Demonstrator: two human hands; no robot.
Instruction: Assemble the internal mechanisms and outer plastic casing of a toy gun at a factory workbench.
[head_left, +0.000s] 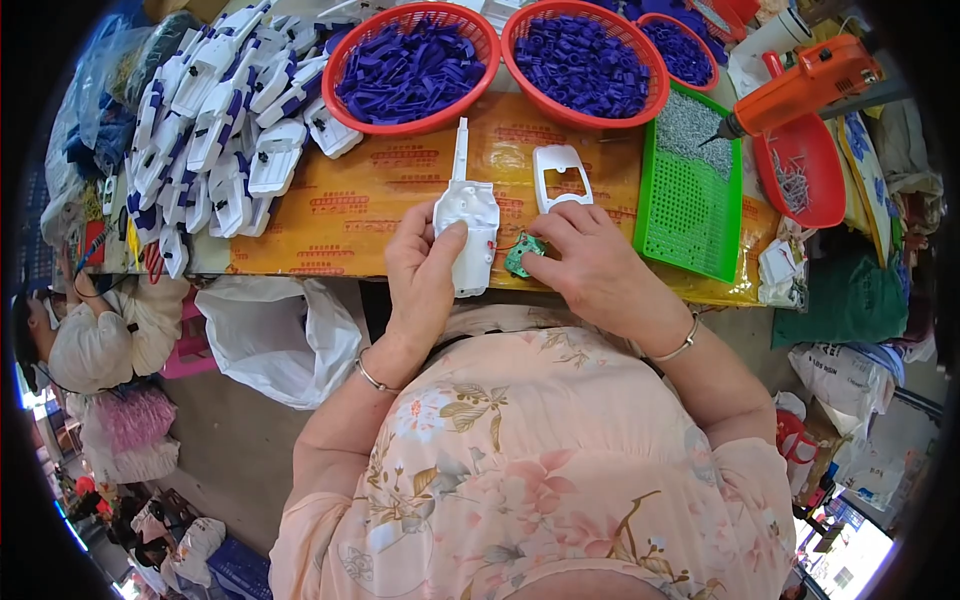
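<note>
My left hand [425,265] is closed round a white plastic housing half [468,240] with a long thin antenna-like stem pointing away from me. Its hollow inner side faces up, the thumb pressed on it. Just right of it, my right hand [590,260] pinches a small green circuit board [522,256] between thumb and fingers. Thin red wire shows between board and housing. Beyond my right fingers lies a white plastic cover [562,176] with a window cut in it; the fingers overlap its near edge in the picture, and whether they touch it I cannot tell.
Two red baskets [330,85] [664,85] of purple plastic parts stand at the back. A green tray [690,235] holds screws; an orange power screwdriver [810,85] hangs over it beside a red scoop-shaped bowl [815,190]. Assembled white-purple units [215,120] pile up left. Another person [90,335] sits at left.
</note>
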